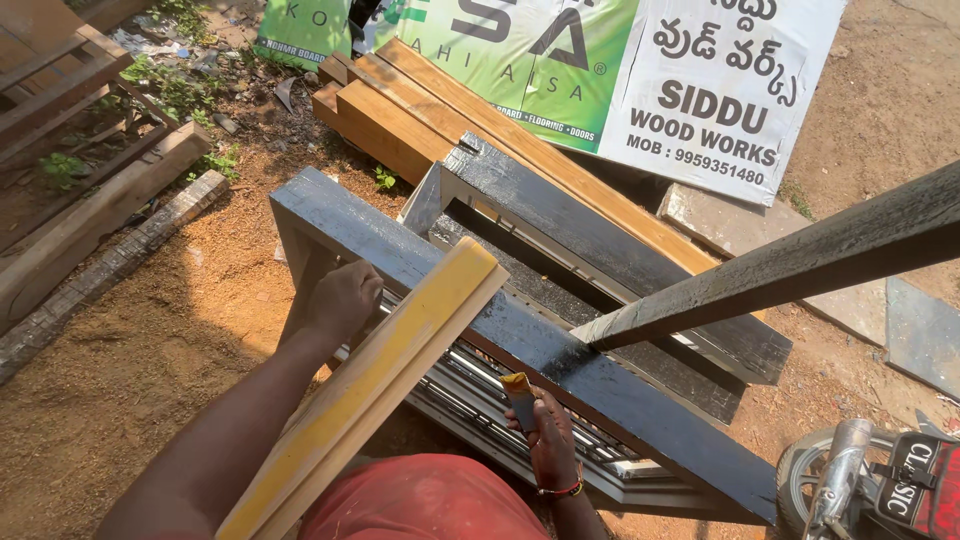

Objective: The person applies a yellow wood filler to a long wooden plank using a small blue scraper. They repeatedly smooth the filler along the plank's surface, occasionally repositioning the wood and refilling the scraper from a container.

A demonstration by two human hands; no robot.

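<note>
1. The left hand (345, 298) is closed in a loose fist and rests on the upper edge of the dark-painted wooden frame (520, 340), near that frame's far left corner; no tool shows in it.
2. The right hand (553, 440) is wrapped around a small scraper (518, 392) with a yellow-smeared blade, holding it upright against the near side of the same frame's long rail, about midway along it.
3. A yellow-faced wooden plank (375, 385) slants from the person's lap up to the frame's top edge (it lies between the two hands and crosses the left forearm).
4. The person's red garment (420, 505) fills the bottom edge of the view, just under the plank.
5. A second dark frame (600, 265) leans behind the first, and a dark beam (790, 265) runs from its middle out to the right edge.
6. Beyond them lie stacked brown timber boards (420, 110) on the sawdust-covered ground (130, 350), with printed banners (640, 70) propped behind.
7. At the bottom right corner stands a motorcycle (870, 480), only partly in view.
</note>
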